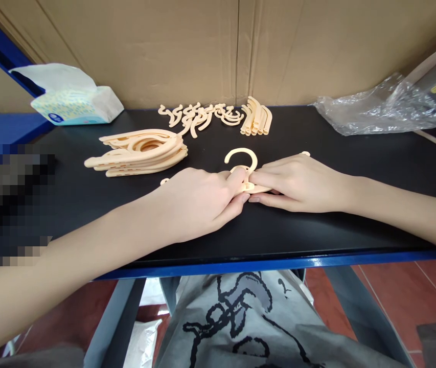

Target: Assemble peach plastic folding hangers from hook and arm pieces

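Note:
Both hands meet over one cream plastic hanger [255, 159] near the front of the black table. My left hand [202, 197] is closed on its left part, with thumb and fingers pinching close to the centre joint. From the other side my right hand [296, 181] grips the right arm, fingertips near the same joint. The hanger's hook rises above the hands and curls to the left. Small tips of the hanger show past each hand; most of its two arms is hidden under the palms.
A stack of cream hangers [141, 153] lies left of centre. Behind it are loose hooks [197, 116] and a bundle of curved strips [256, 117]. A tissue pack [77, 105] stands back left, a clear plastic bag [379, 107] back right. A cardboard wall [179, 51] closes the rear.

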The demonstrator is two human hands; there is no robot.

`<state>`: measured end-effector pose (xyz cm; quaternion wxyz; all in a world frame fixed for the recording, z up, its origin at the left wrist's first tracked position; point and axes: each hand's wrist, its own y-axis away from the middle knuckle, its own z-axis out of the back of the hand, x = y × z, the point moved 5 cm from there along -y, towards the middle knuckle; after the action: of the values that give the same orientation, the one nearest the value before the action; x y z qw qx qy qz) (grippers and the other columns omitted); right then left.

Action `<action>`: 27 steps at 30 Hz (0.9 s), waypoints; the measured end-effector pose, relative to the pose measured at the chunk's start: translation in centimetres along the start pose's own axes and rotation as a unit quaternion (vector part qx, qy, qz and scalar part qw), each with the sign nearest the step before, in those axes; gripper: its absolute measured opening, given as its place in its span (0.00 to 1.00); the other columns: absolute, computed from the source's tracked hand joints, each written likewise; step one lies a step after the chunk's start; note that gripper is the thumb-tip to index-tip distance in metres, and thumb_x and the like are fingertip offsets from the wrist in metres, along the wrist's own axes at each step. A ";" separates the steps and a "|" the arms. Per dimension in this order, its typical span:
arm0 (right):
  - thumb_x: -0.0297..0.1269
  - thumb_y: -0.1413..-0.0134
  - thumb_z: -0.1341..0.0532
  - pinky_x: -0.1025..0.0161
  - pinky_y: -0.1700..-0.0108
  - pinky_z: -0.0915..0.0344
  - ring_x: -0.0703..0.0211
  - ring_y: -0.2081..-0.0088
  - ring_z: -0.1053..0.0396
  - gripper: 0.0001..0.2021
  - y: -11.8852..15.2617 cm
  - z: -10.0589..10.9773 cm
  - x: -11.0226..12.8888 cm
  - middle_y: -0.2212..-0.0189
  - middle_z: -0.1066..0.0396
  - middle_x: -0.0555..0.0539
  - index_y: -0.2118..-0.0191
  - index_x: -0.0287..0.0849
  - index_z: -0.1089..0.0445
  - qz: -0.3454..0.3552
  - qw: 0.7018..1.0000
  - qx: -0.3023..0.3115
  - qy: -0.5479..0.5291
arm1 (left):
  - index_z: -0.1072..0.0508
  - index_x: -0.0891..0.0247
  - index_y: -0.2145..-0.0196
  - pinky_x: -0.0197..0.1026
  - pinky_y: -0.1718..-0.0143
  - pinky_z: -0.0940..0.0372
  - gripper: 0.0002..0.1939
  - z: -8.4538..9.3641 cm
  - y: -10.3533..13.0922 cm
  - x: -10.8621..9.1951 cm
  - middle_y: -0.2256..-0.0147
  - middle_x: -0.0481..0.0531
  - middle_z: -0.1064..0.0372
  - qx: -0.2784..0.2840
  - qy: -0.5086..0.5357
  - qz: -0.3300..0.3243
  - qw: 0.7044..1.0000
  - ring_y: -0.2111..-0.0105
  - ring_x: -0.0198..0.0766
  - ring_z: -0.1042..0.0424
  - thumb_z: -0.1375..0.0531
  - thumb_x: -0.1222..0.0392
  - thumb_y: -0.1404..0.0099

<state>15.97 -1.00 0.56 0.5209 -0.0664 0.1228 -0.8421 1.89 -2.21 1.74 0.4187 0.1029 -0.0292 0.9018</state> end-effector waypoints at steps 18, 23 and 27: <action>0.38 0.31 0.47 0.66 0.75 0.53 0.65 0.76 0.42 0.12 0.0 0.1 0.1 0.76 0.37 0.53 0.68 0.42 0.37 0.001 1.000 0.001 0.001 | 0.34 0.68 0.49 0.39 0.79 0.53 0.16 0.0 0.0 0.0 0.77 0.49 0.30 0.000 -0.007 0.000 1.000 0.80 0.43 0.30 0.53 0.55 0.24; 0.38 0.31 0.47 0.66 0.74 0.51 0.64 0.75 0.40 0.12 0.0 -0.1 0.0 0.74 0.34 0.51 0.68 0.42 0.37 -0.002 1.000 0.009 -0.005 | 0.37 0.68 0.46 0.40 0.79 0.53 0.15 -0.1 -0.1 0.1 0.69 0.52 0.25 0.002 -0.002 -0.007 1.000 0.77 0.43 0.27 0.51 0.58 0.26; 0.38 0.31 0.48 0.65 0.72 0.48 0.64 0.74 0.38 0.11 0.0 -0.1 0.0 0.73 0.32 0.50 0.66 0.42 0.36 -0.004 1.000 0.015 -0.003 | 0.36 0.67 0.48 0.40 0.80 0.52 0.14 -0.1 0.0 0.2 0.70 0.52 0.26 0.009 -0.009 -0.006 1.000 0.77 0.44 0.27 0.50 0.59 0.27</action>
<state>15.94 -0.97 0.51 0.5186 -0.0621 0.1081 -0.8459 1.76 -2.05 1.64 0.4233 0.1148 -0.0236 0.8984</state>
